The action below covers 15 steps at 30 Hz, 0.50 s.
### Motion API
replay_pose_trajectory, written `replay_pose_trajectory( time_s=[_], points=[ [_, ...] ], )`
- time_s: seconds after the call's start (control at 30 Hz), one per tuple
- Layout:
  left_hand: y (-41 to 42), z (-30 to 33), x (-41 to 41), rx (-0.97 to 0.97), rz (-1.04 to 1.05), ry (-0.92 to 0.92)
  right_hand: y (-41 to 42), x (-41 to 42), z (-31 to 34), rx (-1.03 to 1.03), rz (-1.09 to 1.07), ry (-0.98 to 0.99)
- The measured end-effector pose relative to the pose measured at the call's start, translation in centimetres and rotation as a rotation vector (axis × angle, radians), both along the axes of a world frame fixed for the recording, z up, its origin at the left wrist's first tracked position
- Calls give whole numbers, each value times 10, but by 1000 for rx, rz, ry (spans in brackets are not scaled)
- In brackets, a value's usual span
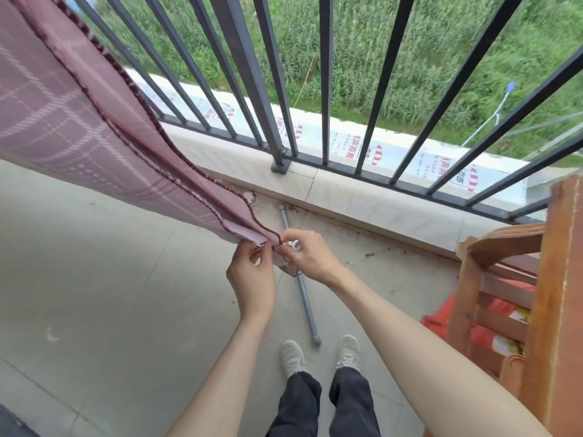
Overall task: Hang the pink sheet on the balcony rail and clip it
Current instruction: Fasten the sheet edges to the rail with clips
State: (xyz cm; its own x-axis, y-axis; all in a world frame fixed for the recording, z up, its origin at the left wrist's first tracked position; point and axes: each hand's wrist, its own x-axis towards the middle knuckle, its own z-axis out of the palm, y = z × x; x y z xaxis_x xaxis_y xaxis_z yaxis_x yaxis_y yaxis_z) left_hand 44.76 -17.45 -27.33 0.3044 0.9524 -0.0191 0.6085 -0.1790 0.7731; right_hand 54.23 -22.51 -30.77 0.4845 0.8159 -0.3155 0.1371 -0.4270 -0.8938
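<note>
The pink checked sheet [79, 121] with a dark red trimmed edge hangs down from the upper left, in front of the dark metal balcony rail [246, 74]. Its lower corner is gathered at the middle of the view. My left hand [252, 279] pinches that corner between thumb and fingers. My right hand [310, 255] grips the same corner from the right and also holds a small white clip [295, 244] against the cloth. Whether the clip bites the sheet I cannot tell.
A grey metal pole [301, 282] lies on the concrete floor between the hands and my shoes [321, 354]. A brown wooden chair [520, 294] stands at the right with an orange bag [492, 326] under it. Beyond the bars lies a tiled ledge and grass.
</note>
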Motion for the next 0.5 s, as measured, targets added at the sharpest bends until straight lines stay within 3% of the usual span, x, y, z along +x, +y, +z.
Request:
replay_pose_trajectory(
  time_s=[0.3,0.5],
  points=[
    [-6,1,6,-139,-16,-101,-15,-10,-16,43,4,235],
    [-4,5,13,-86,184,-55,-17,-17,-20,24,-66,340]
  ],
)
